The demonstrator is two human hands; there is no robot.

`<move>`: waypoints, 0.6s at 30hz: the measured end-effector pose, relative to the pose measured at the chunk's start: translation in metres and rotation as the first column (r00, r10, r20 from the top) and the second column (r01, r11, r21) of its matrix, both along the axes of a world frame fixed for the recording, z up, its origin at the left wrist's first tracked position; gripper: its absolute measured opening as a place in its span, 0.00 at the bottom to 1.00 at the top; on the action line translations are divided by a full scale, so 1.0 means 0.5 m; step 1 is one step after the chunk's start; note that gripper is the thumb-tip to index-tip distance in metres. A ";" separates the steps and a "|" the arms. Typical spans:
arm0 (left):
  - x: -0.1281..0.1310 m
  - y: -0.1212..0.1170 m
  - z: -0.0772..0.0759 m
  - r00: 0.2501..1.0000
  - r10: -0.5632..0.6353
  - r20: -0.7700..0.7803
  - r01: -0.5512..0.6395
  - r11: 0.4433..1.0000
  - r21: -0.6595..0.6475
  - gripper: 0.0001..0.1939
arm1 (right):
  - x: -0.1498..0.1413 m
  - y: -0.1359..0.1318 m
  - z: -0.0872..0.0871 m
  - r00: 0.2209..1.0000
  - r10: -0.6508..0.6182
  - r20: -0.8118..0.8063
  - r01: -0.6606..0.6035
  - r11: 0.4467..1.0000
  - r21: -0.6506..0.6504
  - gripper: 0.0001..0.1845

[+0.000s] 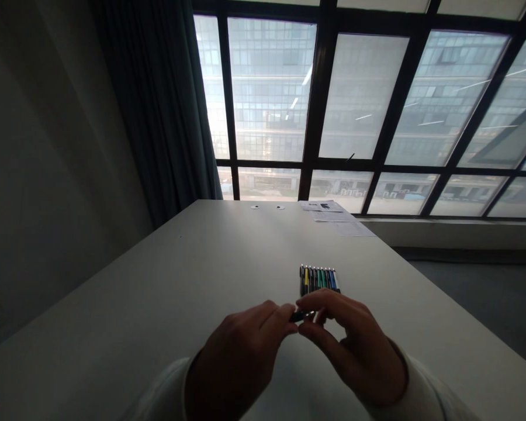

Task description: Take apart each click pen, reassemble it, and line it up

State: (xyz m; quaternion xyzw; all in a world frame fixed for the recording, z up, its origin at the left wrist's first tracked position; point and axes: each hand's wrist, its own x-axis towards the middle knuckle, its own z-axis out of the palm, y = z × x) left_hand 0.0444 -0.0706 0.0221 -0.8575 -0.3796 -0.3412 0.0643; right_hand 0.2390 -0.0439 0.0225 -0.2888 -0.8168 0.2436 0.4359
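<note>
Over the near part of the table, my two hands meet around a small dark pen (297, 316). My left hand (245, 342) is closed, with the pen's barrel between thumb and fingers and most of its length hidden. At the pen's other, shinier end, my right hand (359, 342) has its thumb and fingertips curled around it. Just beyond my right hand, several pens (319, 278) lie side by side in a row. Their barrels are black, yellow, green, blue and white, and their near ends are partly hidden behind my right fingers.
The white table (193, 275) stretches away toward a large dark-framed window (272, 93). Printed paper sheets (337, 217) lie at its far right edge. Two small white-rimmed fittings (255, 207) sit at the far edge. A dark curtain (158, 105) hangs at the left beside the wall.
</note>
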 end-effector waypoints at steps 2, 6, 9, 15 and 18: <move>0.000 0.000 0.000 1.000 0.002 -0.001 -0.002 1.000 -0.003 0.08 | 0.000 0.000 0.001 0.999 -0.051 -0.012 0.051 0.998 -0.035 0.07; 0.002 -0.001 0.001 1.000 0.013 -0.020 -0.013 1.000 -0.025 0.07 | 0.003 -0.001 0.000 0.998 -0.045 0.053 0.051 0.992 -0.116 0.10; 0.004 -0.001 0.003 1.000 0.016 -0.010 -0.017 0.999 -0.036 0.06 | 0.005 -0.004 -0.003 1.000 -0.024 0.000 0.024 0.993 -0.117 0.06; 0.004 -0.002 0.007 1.000 0.009 -0.022 -0.011 0.997 -0.072 0.06 | 0.003 -0.001 0.003 0.999 -0.043 0.010 0.044 0.988 -0.150 0.08; 0.003 -0.003 0.006 1.000 0.019 -0.019 -0.020 0.997 -0.073 0.06 | 0.003 0.000 0.003 1.000 -0.007 -0.021 0.005 0.994 -0.111 0.05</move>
